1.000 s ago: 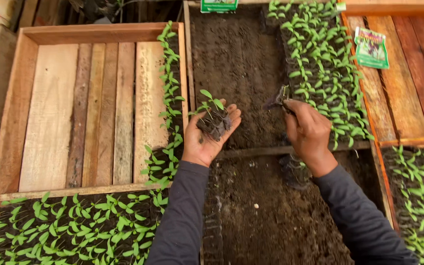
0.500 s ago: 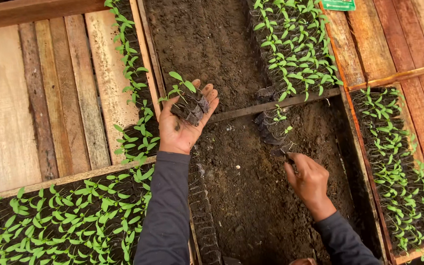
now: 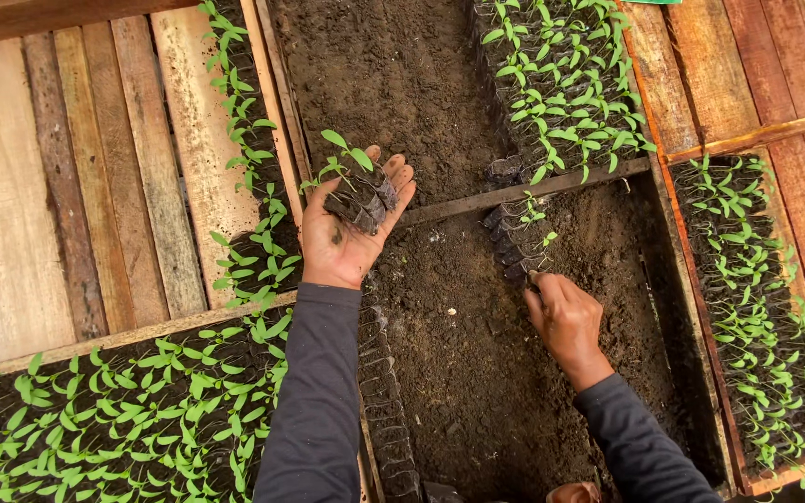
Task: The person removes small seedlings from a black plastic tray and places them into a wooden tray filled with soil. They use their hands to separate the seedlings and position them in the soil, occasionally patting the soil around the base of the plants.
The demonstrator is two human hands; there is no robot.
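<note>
My left hand (image 3: 351,237) is palm up over the edge of a soil bed, cupping a small cluster of seedlings in black soil bags (image 3: 358,191). My right hand (image 3: 563,317) is lower and to the right, fingers pressed down on the dark soil (image 3: 477,363) just below a short row of bagged seedlings (image 3: 519,237) standing in the near bed. Whether the right fingers pinch a bag is hidden. A thin wooden slat (image 3: 514,191) separates the near bed from the far one.
Dense green seedlings fill trays at the bottom left (image 3: 104,419), the top centre (image 3: 561,84) and the right (image 3: 757,298). A bare wooden slatted tray (image 3: 67,186) lies at the left. Reddish planks (image 3: 757,65) run along the top right.
My right hand came down from the far seedling block to the near bed's soil. The left hand keeps holding its seedlings. The view shifted toward the near bed.
</note>
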